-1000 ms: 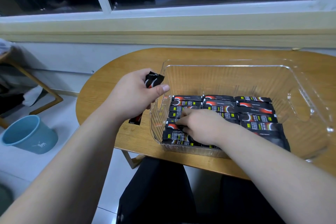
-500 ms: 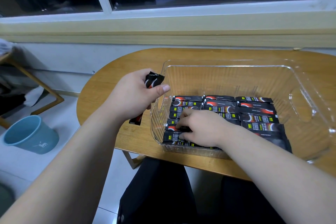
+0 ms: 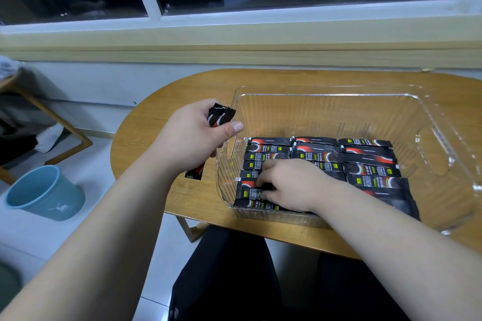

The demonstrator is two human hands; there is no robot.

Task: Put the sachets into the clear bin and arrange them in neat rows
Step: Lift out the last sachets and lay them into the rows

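Note:
A clear plastic bin (image 3: 326,94) stands on the wooden table (image 3: 167,101). Black sachets (image 3: 365,161) with red and white markings lie in three columns on its floor. My left hand (image 3: 189,139) hovers just outside the bin's left wall and grips a small bundle of sachets (image 3: 221,117); the bundle's lower end sticks out below the palm. My right hand (image 3: 289,185) is inside the bin over the left column near the front wall. Its curled fingertips pinch a sachet (image 3: 246,189) there. The hand hides the sachets under it.
A blue bucket (image 3: 44,193) stands on the floor to the left. A wooden chair frame (image 3: 56,122) is at the far left. The window sill (image 3: 234,41) runs behind the table. The far half of the bin floor is bare.
My right hand has slid a little toward the bin's front wall along the left column. The left hand with its bundle has barely moved.

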